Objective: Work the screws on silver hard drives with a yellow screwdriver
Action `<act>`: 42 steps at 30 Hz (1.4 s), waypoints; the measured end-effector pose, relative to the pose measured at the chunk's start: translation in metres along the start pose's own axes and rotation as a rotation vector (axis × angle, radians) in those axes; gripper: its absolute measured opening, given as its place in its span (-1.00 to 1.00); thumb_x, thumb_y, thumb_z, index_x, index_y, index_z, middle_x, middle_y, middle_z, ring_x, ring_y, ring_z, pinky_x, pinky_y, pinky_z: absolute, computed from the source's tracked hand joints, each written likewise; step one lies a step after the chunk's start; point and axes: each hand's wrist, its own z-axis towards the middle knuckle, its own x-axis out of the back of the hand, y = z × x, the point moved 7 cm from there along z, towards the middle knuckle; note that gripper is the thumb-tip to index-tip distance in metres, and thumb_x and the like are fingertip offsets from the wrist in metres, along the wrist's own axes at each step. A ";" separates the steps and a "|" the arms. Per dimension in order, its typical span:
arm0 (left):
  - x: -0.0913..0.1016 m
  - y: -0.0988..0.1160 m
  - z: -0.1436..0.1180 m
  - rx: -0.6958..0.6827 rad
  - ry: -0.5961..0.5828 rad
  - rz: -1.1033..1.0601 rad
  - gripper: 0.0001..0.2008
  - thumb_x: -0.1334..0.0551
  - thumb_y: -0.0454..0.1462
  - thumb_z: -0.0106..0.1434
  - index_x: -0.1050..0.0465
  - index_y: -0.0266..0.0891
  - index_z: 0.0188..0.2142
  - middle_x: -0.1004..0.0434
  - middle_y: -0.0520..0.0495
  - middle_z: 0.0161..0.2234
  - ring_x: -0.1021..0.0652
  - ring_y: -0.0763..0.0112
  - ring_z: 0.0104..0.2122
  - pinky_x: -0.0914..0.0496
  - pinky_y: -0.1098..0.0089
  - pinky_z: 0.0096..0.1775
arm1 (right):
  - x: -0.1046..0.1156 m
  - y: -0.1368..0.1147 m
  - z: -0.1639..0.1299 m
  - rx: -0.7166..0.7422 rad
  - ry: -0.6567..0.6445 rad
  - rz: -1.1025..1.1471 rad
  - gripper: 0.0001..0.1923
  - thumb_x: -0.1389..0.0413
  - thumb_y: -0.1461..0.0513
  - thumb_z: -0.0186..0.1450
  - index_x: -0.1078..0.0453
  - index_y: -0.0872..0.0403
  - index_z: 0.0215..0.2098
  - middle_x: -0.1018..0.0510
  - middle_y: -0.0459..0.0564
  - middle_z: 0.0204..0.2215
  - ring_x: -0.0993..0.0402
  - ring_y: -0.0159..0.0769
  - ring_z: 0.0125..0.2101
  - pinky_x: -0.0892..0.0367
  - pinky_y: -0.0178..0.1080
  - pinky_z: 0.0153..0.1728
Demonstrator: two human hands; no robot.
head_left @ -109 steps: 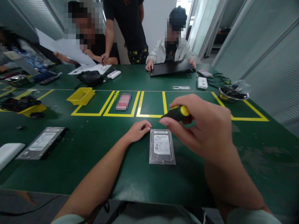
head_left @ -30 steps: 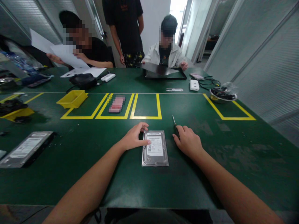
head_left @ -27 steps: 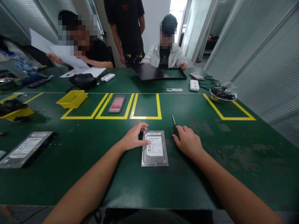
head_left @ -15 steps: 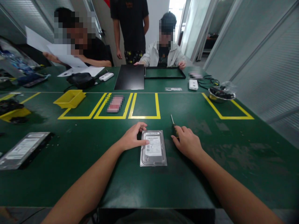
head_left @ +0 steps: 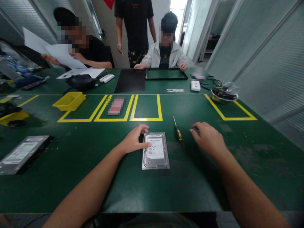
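1. Head view: a silver hard drive (head_left: pixel 155 150) lies flat, label up, on the green surface (head_left: pixel 71 164), near its front edge and between the person's two forearms.
2. The left hand (head_left: pixel 134 141) rests on the drive's upper-left corner, thumb lying on the label edge, fingers curled over the far corner.
3. The right hand (head_left: pixel 209 139) hovers to the right of the drive, fingers loosely spread, holding nothing.
4. A yellow-and-black screwdriver (head_left: pixel 177 129) lies on the surface between the drive and the right hand, apart from both.
5. A second drive (head_left: pixel 22 154) lies far left; yellow tape boxes (head_left: pixel 145 119) mark the surface beyond.
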 end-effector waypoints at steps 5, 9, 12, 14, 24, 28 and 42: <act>0.000 -0.001 0.000 -0.005 -0.003 0.005 -0.27 -0.40 0.00 0.10 -0.16 -0.14 0.17 -0.41 -0.15 0.00 -0.46 0.16 -0.05 -0.37 0.14 0.00 | 0.009 0.067 0.000 -0.245 -0.214 -0.110 -0.62 0.10 -0.02 0.38 -0.38 0.00 -0.05 -0.51 0.12 -0.04 -0.48 0.06 -0.08 -0.37 -0.03 -0.22; 0.000 -0.001 0.001 -0.012 0.002 0.000 -0.27 -0.41 -0.01 0.08 -0.18 -0.14 0.16 -0.42 -0.14 0.00 -0.46 0.17 -0.05 -0.38 0.15 0.00 | 0.017 0.127 -0.003 -0.470 -0.323 -0.193 -0.55 0.10 -0.03 0.37 -0.34 0.00 0.08 -0.46 0.23 0.07 -0.45 0.20 0.01 -0.40 0.09 -0.15; -0.001 -0.003 0.000 -0.011 0.001 0.003 -0.27 -0.41 -0.01 0.08 -0.18 -0.14 0.16 -0.42 -0.15 0.00 -0.46 0.16 -0.05 -0.37 0.14 0.00 | 0.016 0.173 -0.002 -0.629 -0.344 -0.215 -0.52 0.09 -0.06 0.36 -0.35 0.00 0.08 -0.40 0.27 0.14 -0.39 0.23 0.10 -0.41 0.15 -0.09; -0.001 -0.003 0.000 -0.008 0.004 0.002 -0.26 -0.41 -0.01 0.08 -0.18 -0.15 0.17 -0.42 -0.16 0.00 -0.46 0.15 -0.04 -0.37 0.12 0.01 | 0.010 0.201 -0.004 -0.741 -0.353 -0.201 -0.52 0.04 -0.05 0.34 -0.37 0.01 0.08 -0.38 0.30 0.17 -0.36 0.28 0.12 -0.41 0.23 -0.09; -0.002 -0.003 -0.001 -0.010 -0.003 0.009 -0.27 -0.40 -0.01 0.09 -0.18 -0.15 0.17 -0.42 -0.16 0.01 -0.46 0.15 -0.04 -0.37 0.12 0.01 | -0.026 0.242 -0.007 -0.862 -0.246 -0.129 -0.47 0.03 -0.03 0.31 -0.41 0.12 0.08 -0.41 0.39 0.12 -0.40 0.32 0.09 -0.43 0.18 -0.07; -0.002 -0.002 -0.001 -0.002 -0.001 0.002 -0.27 -0.41 -0.01 0.08 -0.18 -0.15 0.16 -0.42 -0.15 0.01 -0.46 0.16 -0.05 -0.37 0.13 0.00 | -0.031 0.241 -0.006 -0.859 -0.246 -0.124 -0.51 0.05 0.02 0.32 -0.41 0.10 0.08 -0.42 0.37 0.10 -0.41 0.27 0.08 -0.43 0.14 -0.07; -0.004 -0.004 -0.001 0.008 -0.014 -0.003 -0.26 -0.41 0.00 0.08 -0.18 -0.14 0.16 -0.41 -0.15 0.01 -0.45 0.14 -0.03 -0.37 0.11 0.02 | -0.035 0.249 -0.009 -0.936 -0.201 -0.144 -0.49 0.07 0.05 0.34 -0.41 0.17 0.09 -0.44 0.38 0.10 -0.41 0.26 0.09 -0.37 0.15 0.01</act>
